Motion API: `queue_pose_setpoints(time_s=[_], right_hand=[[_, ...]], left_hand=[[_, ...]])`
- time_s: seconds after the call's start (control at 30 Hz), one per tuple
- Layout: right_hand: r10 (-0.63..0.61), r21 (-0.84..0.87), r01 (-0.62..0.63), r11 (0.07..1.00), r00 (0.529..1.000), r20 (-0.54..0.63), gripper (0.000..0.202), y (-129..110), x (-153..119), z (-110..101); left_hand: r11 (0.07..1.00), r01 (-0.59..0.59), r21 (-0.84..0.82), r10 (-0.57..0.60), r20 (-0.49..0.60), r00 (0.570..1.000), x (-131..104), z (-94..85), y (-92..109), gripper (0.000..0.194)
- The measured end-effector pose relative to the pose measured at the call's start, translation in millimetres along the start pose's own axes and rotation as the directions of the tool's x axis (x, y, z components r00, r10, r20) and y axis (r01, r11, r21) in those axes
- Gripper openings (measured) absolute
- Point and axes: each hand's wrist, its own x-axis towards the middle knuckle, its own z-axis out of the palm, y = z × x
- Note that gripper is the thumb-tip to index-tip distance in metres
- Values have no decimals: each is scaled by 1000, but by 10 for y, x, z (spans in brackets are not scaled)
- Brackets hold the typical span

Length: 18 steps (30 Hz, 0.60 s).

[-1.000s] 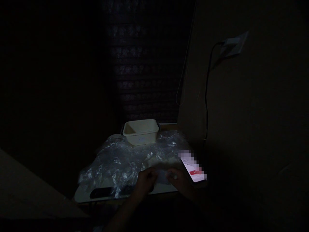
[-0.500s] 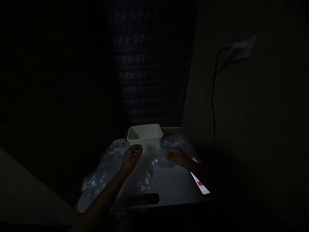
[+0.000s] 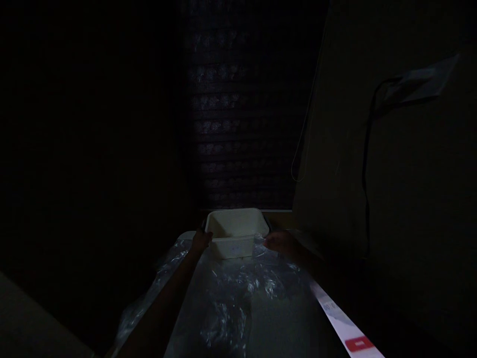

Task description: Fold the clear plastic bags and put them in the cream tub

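A cream-coloured plastic tub (image 3: pixel 233 247) with dark side handles stands at the far end of the white table; its inside is shadowed. My left hand (image 3: pixel 201 240) is closed at the tub's left front corner, thumb towards the rim. By the right front corner is my right hand (image 3: pixel 282 242), fingers pinched on the edge of crinkled clear plastic sheeting (image 3: pixel 261 282). That sheeting lies over much of the table and rises against the tub's front on the right. The dim light hides most finger detail.
A brightly lit screen (image 3: pixel 341 320) with a red mark lies along the table's right side. Behind the tub hangs a dark patterned blind (image 3: pixel 219 104) with a pull cord (image 3: pixel 306 134). A black cable (image 3: pixel 367 149) runs down the right wall from a socket (image 3: pixel 421 84).
My hands have moved forward from in front of the tub to its two front corners. The plastic sheeting now reaches the tub's right front. The view has shifted, and the screen appears larger.
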Motion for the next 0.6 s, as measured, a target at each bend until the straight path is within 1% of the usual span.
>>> queue_pose_setpoints(time_s=[0.07,0.2,0.27,0.33,0.4,0.43,0.5,0.6], right_hand=[[-16,2,16,1000,1000,-2,20,14,52,-3],[-55,28,56,998,998,-29,24,-52,212,-68],[-82,33,83,996,995,-49,26,-122,320,-100],[-110,31,111,993,993,-43,25,-178,432,-86],[-117,-10,117,993,993,-13,21,-196,534,-2],[-111,-41,111,993,994,3,19,-190,577,67],[-88,-100,90,991,996,31,14,-153,646,248],[-63,-143,70,987,996,56,12,-78,723,574]], left_hand=[[1000,-20,-7,20,-16,1000,-18,34,-31,30],[993,-119,-10,118,-72,990,-151,55,-87,47],[980,-198,-11,195,-106,975,-266,66,-137,55],[957,-292,2,289,-143,947,-395,82,-192,59],[940,-339,28,339,-154,928,-518,99,-235,61],[940,-340,37,341,-148,928,-571,106,-247,62],[946,-323,41,326,-126,937,-656,113,-253,64],[958,-284,24,285,-91,954,-729,106,-239,66]])
